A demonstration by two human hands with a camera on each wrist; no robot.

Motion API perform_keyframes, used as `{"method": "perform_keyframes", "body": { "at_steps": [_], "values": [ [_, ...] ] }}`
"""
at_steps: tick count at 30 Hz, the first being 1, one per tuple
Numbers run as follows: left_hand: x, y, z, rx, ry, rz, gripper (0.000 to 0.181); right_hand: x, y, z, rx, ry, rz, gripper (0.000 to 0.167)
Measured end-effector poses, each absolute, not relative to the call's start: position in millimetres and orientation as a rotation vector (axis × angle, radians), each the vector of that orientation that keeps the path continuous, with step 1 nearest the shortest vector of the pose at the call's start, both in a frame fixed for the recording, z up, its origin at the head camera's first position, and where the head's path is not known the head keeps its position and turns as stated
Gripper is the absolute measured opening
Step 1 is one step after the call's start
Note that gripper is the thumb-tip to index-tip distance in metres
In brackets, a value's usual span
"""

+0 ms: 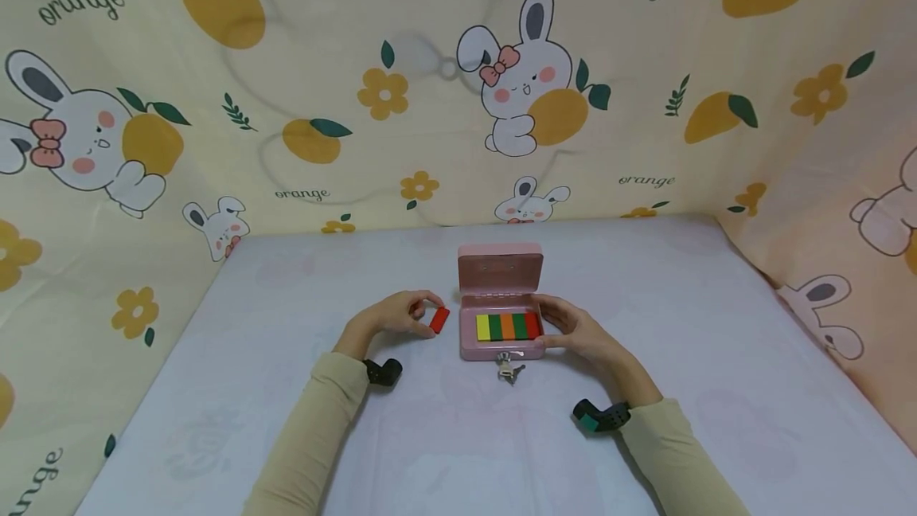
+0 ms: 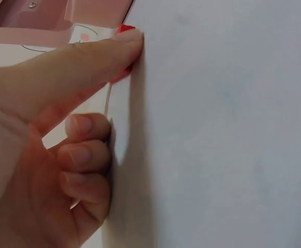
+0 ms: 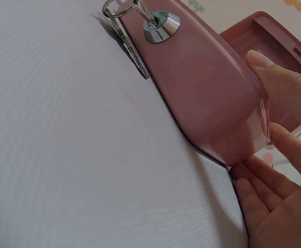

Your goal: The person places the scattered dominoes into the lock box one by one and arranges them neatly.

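Note:
A pink metal cash box [image 1: 469, 350] stands on the white table with its lid [image 1: 500, 271] raised. Inside lies a row of coloured blocks [image 1: 507, 326] in yellow, green, orange and red. Just left of the box, my left hand [image 1: 401, 313] pinches a small red block [image 1: 440, 320] between thumb and index finger. That block is mostly hidden behind the thumb in the left wrist view. My right hand [image 1: 579, 330] holds the box's right end, its thumb [image 3: 261, 61] at the top rim and other fingers against the side.
A key in the lock [image 3: 161, 27] at the box's front hangs with a ring and a second key [image 3: 130, 44]. The white table [image 1: 444, 436] spreads around the box. Behind and beside it hangs a cloth [image 1: 430, 142] printed with rabbits and oranges.

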State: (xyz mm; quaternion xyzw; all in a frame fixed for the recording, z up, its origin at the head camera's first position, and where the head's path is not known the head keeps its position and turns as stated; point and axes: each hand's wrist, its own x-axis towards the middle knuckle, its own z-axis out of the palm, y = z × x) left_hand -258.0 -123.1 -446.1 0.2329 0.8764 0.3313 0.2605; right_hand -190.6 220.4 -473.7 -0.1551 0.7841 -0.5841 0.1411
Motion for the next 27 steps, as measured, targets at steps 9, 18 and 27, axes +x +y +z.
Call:
{"method": "perform_keyframes", "body": {
  "at_steps": [9,18,27],
  "values": [
    [-255.3,-121.5,-447.7,0.607,2.426,0.907,0.047,-190.1,219.8,-473.6,-0.462,2.269,-1.687,0.074],
    [-253.4,-122.5,-448.4,0.605,2.437,0.919,0.046,-190.4,219.0,-472.8,-0.471,2.289,-1.673,0.074],
    [-253.2,-123.4,-451.7,0.589,2.455,0.904,0.044,-189.2,220.1,-473.6,-0.553,2.317,-1.667,0.075]
  ]
}}
